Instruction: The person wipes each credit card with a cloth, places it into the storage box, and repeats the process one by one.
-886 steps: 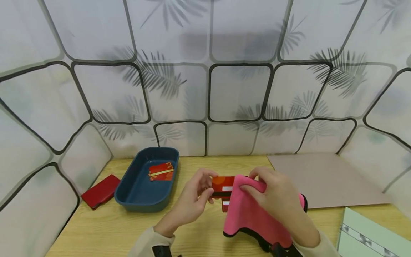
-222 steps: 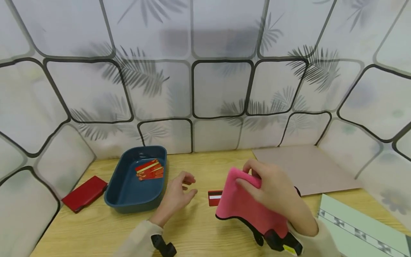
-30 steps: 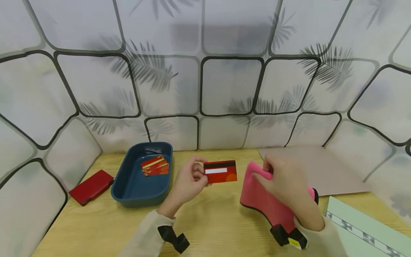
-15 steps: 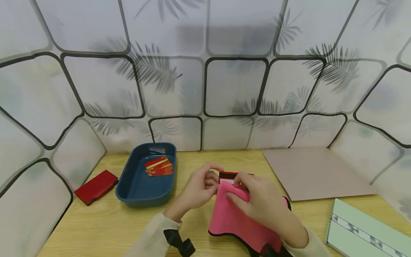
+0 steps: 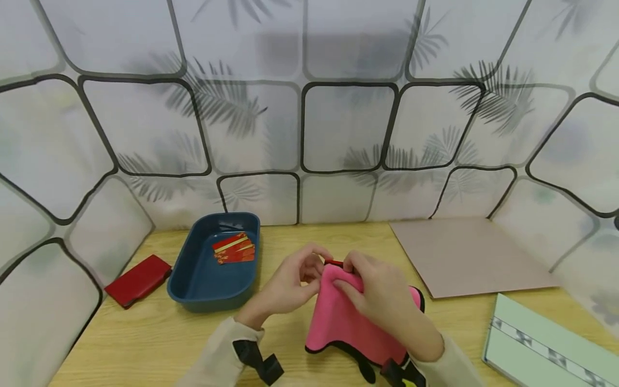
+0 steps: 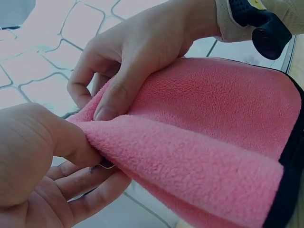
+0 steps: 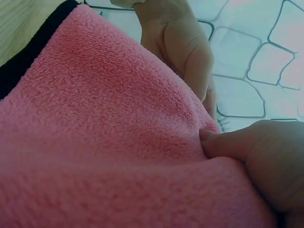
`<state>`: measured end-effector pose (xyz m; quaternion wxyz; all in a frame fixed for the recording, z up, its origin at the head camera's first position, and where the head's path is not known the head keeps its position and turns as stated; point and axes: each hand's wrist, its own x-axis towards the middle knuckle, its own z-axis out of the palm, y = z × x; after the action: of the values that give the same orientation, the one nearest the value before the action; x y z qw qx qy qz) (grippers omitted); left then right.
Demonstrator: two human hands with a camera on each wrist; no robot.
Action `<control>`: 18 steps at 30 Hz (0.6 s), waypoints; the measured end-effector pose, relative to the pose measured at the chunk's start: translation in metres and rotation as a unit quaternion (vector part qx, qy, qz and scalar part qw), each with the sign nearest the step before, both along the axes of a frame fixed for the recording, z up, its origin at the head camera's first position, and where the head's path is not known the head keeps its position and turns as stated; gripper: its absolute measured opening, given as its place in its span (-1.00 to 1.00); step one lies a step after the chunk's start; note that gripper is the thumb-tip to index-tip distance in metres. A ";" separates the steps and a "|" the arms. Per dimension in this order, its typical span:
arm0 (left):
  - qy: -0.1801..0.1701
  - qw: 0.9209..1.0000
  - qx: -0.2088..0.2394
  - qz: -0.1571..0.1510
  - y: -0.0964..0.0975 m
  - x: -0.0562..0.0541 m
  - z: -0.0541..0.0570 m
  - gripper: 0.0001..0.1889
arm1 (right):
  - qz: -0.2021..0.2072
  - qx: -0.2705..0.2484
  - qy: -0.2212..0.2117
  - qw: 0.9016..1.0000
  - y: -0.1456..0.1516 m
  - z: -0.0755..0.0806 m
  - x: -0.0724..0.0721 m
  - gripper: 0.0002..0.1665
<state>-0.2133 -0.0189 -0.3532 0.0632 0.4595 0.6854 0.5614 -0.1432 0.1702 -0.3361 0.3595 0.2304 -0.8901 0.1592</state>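
My left hand (image 5: pixel 292 282) pinches the edge of a red bank card (image 5: pixel 335 263); only a thin red strip of it shows above a pink cloth (image 5: pixel 338 322) with black edging. My right hand (image 5: pixel 387 293) grips the top of the cloth, folded over the card. In the left wrist view, the left thumb and fingers meet at the cloth's fold, where a small dark edge shows, and the right thumb presses the fluffy cloth (image 6: pixel 204 104). In the right wrist view the cloth (image 7: pixel 104 104) hides the card.
A blue tray (image 5: pixel 213 301) at left holds several red and gold cards (image 5: pixel 234 248). Left of it lies a red wallet-like case (image 5: pixel 137 280). A grey-pink board (image 5: pixel 474 258) and a pale green notebook-like item (image 5: pixel 546 344) lie at right on the wooden table (image 5: pixel 130 344).
Cards in the tray have increased since the oldest frame. A second ago the left hand held the card apart from the cloth; the right hand has since brought the cloth left over it.
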 end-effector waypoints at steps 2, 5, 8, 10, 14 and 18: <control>-0.004 1.000 0.004 -0.003 -0.001 -0.001 0.000 -0.64 | 0.001 -0.001 -0.009 1.000 0.000 0.001 -0.001 -0.57; -0.016 1.000 0.014 -0.011 -0.001 -0.002 0.000 -0.63 | -0.002 -0.005 -0.021 1.000 0.002 0.004 -0.001 -0.58; -0.029 0.999 0.020 -0.015 -0.001 -0.004 -0.001 -0.63 | -0.011 -0.006 -0.025 1.000 0.005 0.005 -0.001 -0.57; -0.035 0.999 0.020 -0.010 -0.002 -0.004 -0.001 -0.63 | -0.019 -0.003 -0.027 0.999 0.007 0.006 -0.001 -0.57; -0.041 0.999 0.013 -0.002 -0.003 -0.006 0.000 -0.63 | -0.031 -0.004 -0.051 0.998 0.010 0.007 -0.002 -0.58; -0.060 0.998 0.003 -0.003 -0.008 -0.008 0.000 -0.63 | -0.039 -0.013 -0.073 0.996 0.013 0.007 -0.003 -0.58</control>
<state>-0.2217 -0.0266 -0.3530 0.1047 0.4268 0.6775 0.5899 -0.1463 0.1835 -0.3295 0.3023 0.1786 -0.9202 0.1729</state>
